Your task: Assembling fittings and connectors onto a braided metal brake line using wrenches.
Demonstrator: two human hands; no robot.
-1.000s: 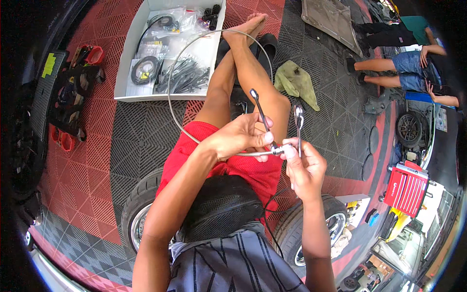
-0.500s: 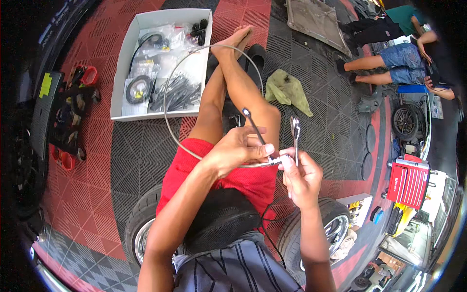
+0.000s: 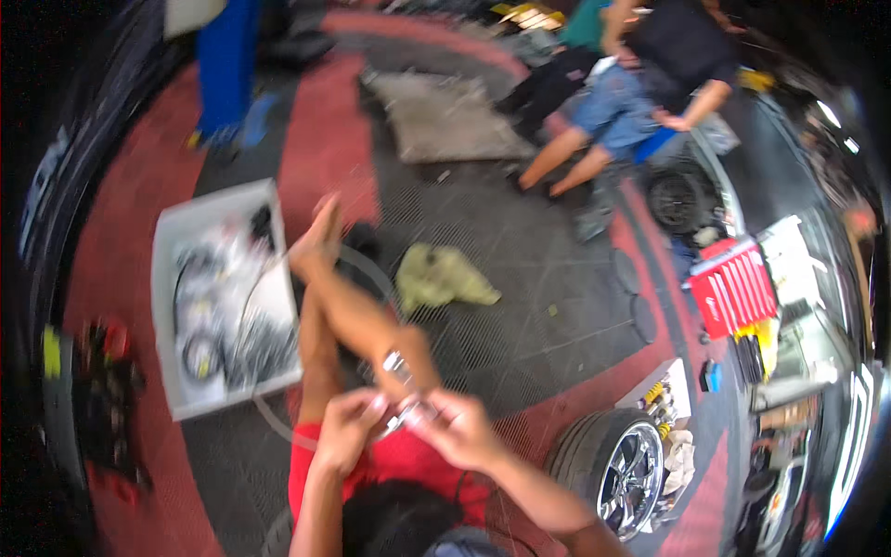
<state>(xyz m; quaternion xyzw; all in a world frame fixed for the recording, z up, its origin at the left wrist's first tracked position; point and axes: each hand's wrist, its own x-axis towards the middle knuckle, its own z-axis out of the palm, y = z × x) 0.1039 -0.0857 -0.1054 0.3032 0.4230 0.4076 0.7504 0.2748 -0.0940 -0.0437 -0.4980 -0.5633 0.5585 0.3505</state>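
My hands meet above my lap, and motion blurs the picture. My left hand (image 3: 345, 434) is closed in a pinch near the end of a thin grey hose (image 3: 379, 271), which loops out over my legs. Fingers of my right hand (image 3: 458, 431) are closed round a shiny wrench (image 3: 396, 366), its bright head sticking up past the fingertips. Between the two hands lies a small silvery fitting (image 3: 393, 424), too smeared for detail. No dark wrench can be made out in the left hand.
To the left stands a white box (image 3: 167, 306) of bagged parts. A green cloth (image 3: 441, 278) lies beyond my knees; a wheel (image 3: 594, 464) stands at right. Farther off are a red tool chest (image 3: 733, 288), a flat grey panel (image 3: 455, 121) and a person (image 3: 677, 56).
The whole view has swung, so the box, cloth and wheel appear shifted left and lower. Both hands stay together at the fitting; the dark wrench seen at the left hand no longer shows clearly.
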